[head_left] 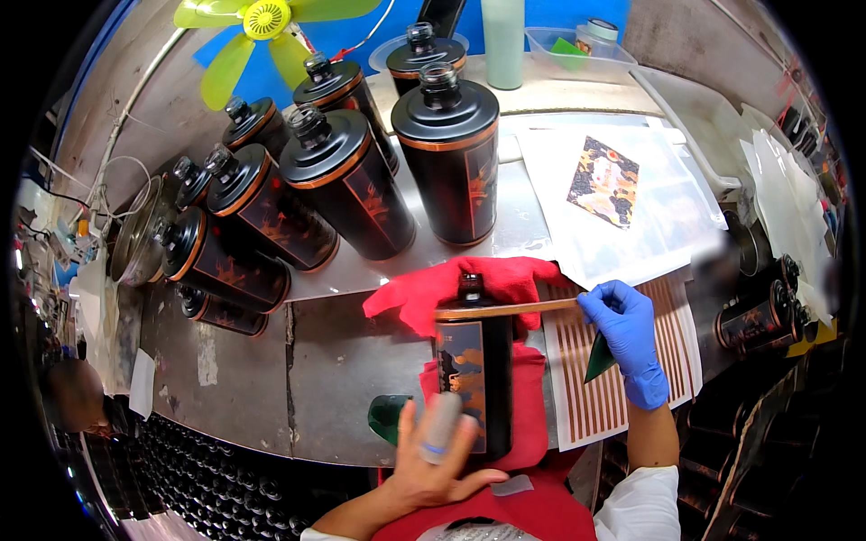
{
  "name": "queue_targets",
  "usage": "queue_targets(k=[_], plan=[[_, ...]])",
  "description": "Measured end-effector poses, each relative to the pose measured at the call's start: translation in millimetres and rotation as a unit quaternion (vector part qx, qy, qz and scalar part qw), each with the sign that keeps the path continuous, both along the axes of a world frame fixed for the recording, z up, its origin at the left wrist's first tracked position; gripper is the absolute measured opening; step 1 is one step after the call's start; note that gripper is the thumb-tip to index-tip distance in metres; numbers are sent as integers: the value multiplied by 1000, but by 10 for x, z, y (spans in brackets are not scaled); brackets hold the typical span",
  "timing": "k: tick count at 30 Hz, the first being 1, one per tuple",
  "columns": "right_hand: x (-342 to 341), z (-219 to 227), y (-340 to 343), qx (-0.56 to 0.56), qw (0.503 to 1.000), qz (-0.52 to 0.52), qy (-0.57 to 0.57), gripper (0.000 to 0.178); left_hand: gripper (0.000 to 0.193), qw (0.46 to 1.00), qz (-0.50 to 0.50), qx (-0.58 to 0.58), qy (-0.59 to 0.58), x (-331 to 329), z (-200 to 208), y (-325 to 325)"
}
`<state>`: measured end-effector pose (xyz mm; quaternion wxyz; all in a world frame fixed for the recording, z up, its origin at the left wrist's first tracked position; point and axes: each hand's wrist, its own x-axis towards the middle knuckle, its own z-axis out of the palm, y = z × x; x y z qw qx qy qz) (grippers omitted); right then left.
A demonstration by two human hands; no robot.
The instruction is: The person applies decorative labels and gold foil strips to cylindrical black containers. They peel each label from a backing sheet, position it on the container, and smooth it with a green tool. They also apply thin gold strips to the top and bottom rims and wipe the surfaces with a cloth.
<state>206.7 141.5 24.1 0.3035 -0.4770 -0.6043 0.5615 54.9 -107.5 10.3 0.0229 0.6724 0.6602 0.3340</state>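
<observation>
A black bottle (497, 388) with an orange-and-black picture panel lies on a red cloth (532, 397), neck pointing away. My right hand (624, 338), in a blue glove, pinches one end of a thin copper-coloured strip (519, 309); the other end lies across the bottle's shoulder. A dark green flat piece (599, 359) juts out below the gloved fingers; whether they hold it is hidden. My bare left hand (437, 460) is over the bottle's lower end, fingers apart and partly blurred, with a grey cover on one finger. Left of it, another green piece (388, 417) lies near the table edge.
Several finished-looking black bottles (347, 185) stand at the back left. Under my right hand is a sheet of copper strips (586, 397). Beyond it, a patterned decal (605, 183) lies on white sheets (667, 243). A green fan (268, 18) is at the back; more bottles (758, 316) stand right.
</observation>
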Motion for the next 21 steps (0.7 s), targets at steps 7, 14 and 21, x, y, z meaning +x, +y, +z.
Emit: queue_targets(k=[7, 14, 21], plan=[[-154, 0, -63, -14, 1000, 17, -6, 15, 67, 1000, -7, 7, 2, -10, -165, 83], [-508, 80, -215, -14, 994, 106, 28, 15, 110, 996, -4, -52, -75, -304, -254, -74], [-567, 136, -167, -128, 982, 129, 40, 15, 79, 995, -6, -58, 78, 46, -25, 226]])
